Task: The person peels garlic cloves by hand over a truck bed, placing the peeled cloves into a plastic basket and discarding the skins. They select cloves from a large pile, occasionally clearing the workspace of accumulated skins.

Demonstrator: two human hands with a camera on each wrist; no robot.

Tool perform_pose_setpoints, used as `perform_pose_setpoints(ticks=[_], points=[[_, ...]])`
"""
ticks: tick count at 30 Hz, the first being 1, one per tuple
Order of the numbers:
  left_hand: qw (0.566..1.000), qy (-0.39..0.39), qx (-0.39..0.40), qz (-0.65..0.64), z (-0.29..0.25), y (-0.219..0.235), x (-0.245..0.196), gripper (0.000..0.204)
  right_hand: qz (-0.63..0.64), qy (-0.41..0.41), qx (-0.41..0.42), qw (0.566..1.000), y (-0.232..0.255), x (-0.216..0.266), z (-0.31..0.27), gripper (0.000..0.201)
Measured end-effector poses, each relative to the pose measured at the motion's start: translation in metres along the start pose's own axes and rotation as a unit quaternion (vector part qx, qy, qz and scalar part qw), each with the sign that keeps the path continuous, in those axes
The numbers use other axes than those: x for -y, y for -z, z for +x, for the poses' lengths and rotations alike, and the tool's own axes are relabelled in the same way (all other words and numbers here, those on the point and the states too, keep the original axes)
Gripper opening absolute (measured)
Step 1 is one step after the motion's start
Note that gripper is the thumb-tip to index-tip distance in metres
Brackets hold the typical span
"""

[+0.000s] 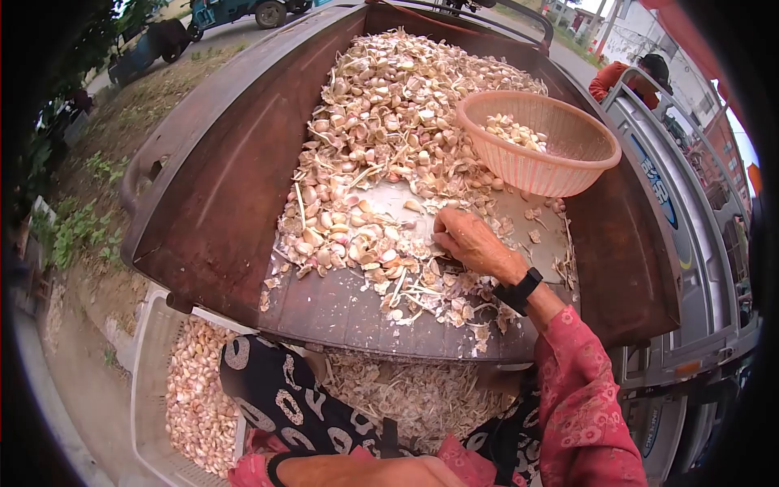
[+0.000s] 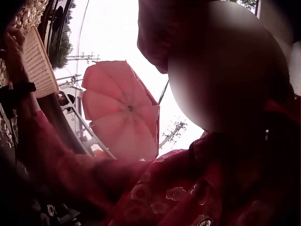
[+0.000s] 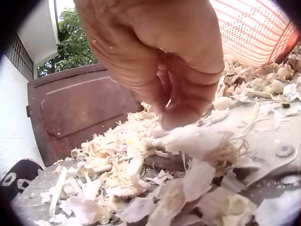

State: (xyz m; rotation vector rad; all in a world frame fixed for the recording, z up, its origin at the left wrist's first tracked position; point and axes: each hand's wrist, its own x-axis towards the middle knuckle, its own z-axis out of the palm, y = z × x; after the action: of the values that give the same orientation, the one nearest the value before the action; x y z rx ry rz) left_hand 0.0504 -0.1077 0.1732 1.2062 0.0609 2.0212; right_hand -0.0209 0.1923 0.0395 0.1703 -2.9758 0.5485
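Her right hand (image 1: 469,242) curls its fingers among the garlic cloves (image 1: 381,138) beside the pink basket (image 1: 568,162), gripping nothing I can see, while her left hand's state I cannot tell.

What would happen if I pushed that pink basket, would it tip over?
The pink basket probably slides easily: it looks like thin woven plastic and holds only a few garlic cloves, so it is likely light. It already sits tilted on the garlic pile, so a push might tip it and spill them. Its walls would probably flex rather than break.
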Motion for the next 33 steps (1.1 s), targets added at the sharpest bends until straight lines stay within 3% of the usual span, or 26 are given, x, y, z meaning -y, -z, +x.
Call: perform_pose_setpoints(ticks=[2, 4, 6, 7, 10, 15, 16, 17, 18, 19, 20, 22, 26, 27, 29, 30, 31, 32, 33], points=[[0.999, -0.006, -0.012, -0.036, 0.005, 0.003, -0.001, 0.028, 0.203, -0.171, 0.014, 0.964, 0.014, 0.011, 0.007, 0.015], [0.997, -0.011, -0.019, -0.069, 0.006, 0.005, -0.003, 0.027, 0.274, -0.139, -0.017, 0.951, 0.008, 0.005, 0.016, 0.014], [0.999, -0.017, -0.049, -0.014, -0.001, 0.003, -0.005, 0.022, 0.19, -0.11, -0.013, 0.976, 0.001, 0.007, 0.027, 0.014], [0.999, -0.017, -0.048, -0.015, -0.002, 0.003, -0.004, 0.022, 0.126, -0.04, -0.042, 0.99, -0.004, 0.007, 0.031, 0.014], [0.995, -0.018, -0.087, -0.046, -0.008, 0.005, -0.004, 0.019, 0.078, -0.021, -0.016, 0.997, -0.018, 0.003, 0.04, 0.017], [0.984, -0.019, -0.143, -0.106, -0.011, 0.007, -0.001, 0.015, 0.148, -0.07, -0.013, 0.986, -0.018, 0.0, 0.033, 0.019], [0.989, -0.025, -0.143, -0.037, -0.012, 0.023, -0.006, 0.023, 0.147, -0.068, -0.011, 0.987, -0.016, -0.004, 0.029, 0.019], [0.989, -0.029, -0.142, 0.032, -0.012, 0.041, -0.013, 0.03, 0.334, -0.147, 0.027, 0.93, -0.014, -0.009, 0.023, 0.021], [0.975, -0.013, -0.216, 0.055, -0.012, 0.046, -0.017, 0.029, 0.505, -0.219, 0.063, 0.833, -0.011, -0.014, 0.019, 0.024], [0.962, 0.035, -0.271, 0.013, -0.021, 0.059, -0.02, 0.024, 0.568, -0.219, 0.055, 0.792, -0.009, -0.014, 0.016, 0.026], [0.95, 0.036, -0.31, -0.017, -0.021, 0.075, -0.017, 0.026, 0.565, -0.217, 0.055, 0.794, -0.006, -0.016, 0.012, 0.026], [0.925, 0.049, -0.375, -0.024, -0.028, 0.104, -0.012, 0.027, 0.71, -0.219, 0.012, 0.669, 0.002, -0.008, 0.008, 0.024], [0.885, 0.056, -0.46, -0.053, -0.046, 0.14, -0.007, 0.023, 0.724, -0.214, -0.027, 0.655, 0.004, -0.017, 0.024, 0.028], [0.87, 0.058, -0.486, -0.054, -0.047, 0.144, -0.007, 0.02, 0.724, -0.211, -0.026, 0.656, 0.0, -0.022, 0.033, 0.028], [0.863, 0.065, -0.499, -0.05, -0.056, 0.154, -0.003, 0.018, 0.559, -0.231, -0.021, 0.796, -0.011, -0.033, 0.045, 0.024], [0.861, 0.069, -0.5, -0.054, -0.058, 0.156, -0.002, 0.018, 0.559, -0.236, -0.021, 0.795, -0.013, -0.031, 0.049, 0.024], [0.857, 0.07, -0.508, -0.047, -0.059, 0.158, -0.001, 0.018, 0.328, -0.158, -0.047, 0.93, -0.017, -0.025, 0.056, 0.021], [0.854, 0.07, -0.514, -0.038, -0.059, 0.16, 0.0, 0.018, 0.071, -0.066, -0.068, 0.993, -0.02, -0.019, 0.062, 0.02], [0.853, 0.072, -0.516, -0.037, -0.059, 0.16, 0.0, 0.017, 0.055, -0.043, -0.109, 0.992, -0.027, -0.015, 0.063, 0.019]])
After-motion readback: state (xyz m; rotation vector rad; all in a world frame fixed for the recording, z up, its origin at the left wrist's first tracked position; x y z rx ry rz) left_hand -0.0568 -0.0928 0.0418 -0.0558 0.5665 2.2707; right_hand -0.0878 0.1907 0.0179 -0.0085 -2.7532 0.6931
